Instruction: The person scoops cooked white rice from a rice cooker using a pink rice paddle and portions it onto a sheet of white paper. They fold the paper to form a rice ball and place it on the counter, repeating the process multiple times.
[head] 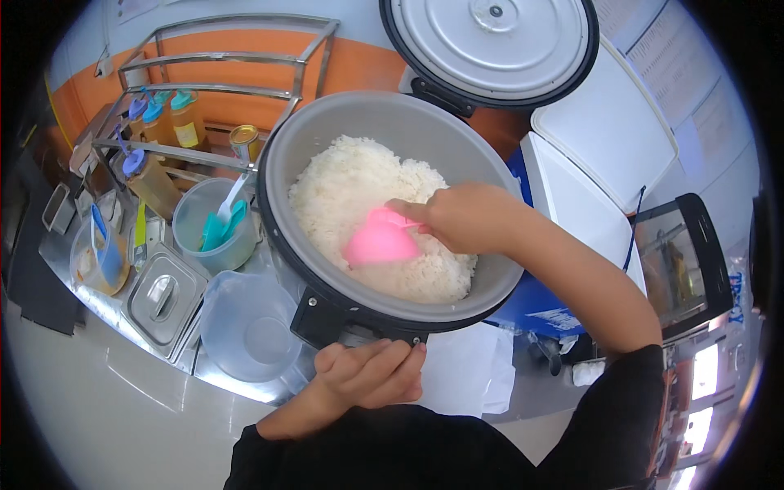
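Note:
My right hand [468, 217] grips the handle of a pink plastic scoop [383, 244]. The scoop's bowl is bottom up, its lower edge pressed into a mound of cooked white rice [343, 177]. The rice fills the lower part of a grey inner pot [398, 104], set in a large rice cooker with a black rim. Its round metal lid [490, 46] stands raised at the back. My left hand [370, 373] is curled closed at the cooker's front bracket [318, 318]. Whether it touches the bracket is unclear, and nothing shows inside it.
Left of the cooker are a clear plastic jug [251, 327], a tub with spatulas [214, 245] and a lidded steel pan [165, 300]. Sauce bottles [187, 119] stand by a metal rack [233, 57]. A blue and white cool box [582, 202] sits open at the right.

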`<state>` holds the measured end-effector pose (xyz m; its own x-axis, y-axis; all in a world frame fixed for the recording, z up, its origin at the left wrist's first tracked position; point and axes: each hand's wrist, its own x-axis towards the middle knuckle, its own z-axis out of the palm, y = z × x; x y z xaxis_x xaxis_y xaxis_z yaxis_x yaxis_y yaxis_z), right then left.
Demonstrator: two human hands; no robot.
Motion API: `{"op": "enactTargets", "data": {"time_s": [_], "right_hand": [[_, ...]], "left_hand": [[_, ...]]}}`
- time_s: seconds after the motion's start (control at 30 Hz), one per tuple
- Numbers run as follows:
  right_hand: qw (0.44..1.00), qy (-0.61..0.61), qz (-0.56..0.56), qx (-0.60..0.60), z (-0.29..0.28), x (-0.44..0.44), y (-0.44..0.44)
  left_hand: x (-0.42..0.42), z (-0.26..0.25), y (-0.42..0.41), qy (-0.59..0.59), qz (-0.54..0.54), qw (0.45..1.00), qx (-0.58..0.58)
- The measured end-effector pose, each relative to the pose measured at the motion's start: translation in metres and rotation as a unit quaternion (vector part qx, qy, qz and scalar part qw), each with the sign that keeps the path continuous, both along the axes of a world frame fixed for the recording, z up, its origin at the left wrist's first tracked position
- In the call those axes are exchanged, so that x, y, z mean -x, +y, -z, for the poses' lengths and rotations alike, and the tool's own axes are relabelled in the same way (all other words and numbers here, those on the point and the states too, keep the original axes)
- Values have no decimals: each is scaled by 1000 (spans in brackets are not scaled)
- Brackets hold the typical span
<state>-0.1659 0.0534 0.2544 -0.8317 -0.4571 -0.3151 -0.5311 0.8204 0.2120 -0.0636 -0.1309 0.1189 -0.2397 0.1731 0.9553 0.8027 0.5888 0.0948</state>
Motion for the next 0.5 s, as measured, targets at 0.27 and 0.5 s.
{"op": "enactTargets", "data": {"time_s": [0.27, 0.5], "right_hand": [[994, -100, 45, 20, -43, -40, 9], [976, -170, 43, 129, -10, -16, 15]], "left_hand": [[-2, -8, -13, -1, 17, 998, 56], [0, -5, -2, 26, -8, 999, 30]]}}
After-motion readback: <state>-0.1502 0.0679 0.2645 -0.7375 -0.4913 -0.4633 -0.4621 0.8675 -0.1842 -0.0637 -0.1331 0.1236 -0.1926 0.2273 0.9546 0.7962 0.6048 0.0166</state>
